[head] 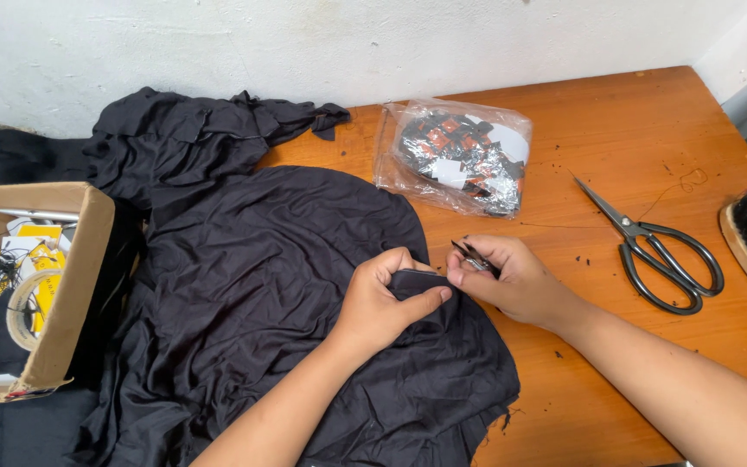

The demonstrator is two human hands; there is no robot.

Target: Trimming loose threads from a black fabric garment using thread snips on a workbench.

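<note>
Orange wooden counter [616, 130] against a white wall carries a crumpled black fabric garment [261, 285]. At its right edge the left hand [382, 298] pinches a folded hem, grip clamped on the cloth. The right hand [512, 277], closed on a small metal thread snip [475, 258], meets it there. Keeping the fold taut and the blades close to the thread would likely spare the fabric. Large black scissors [663, 255] lie apart.
</note>
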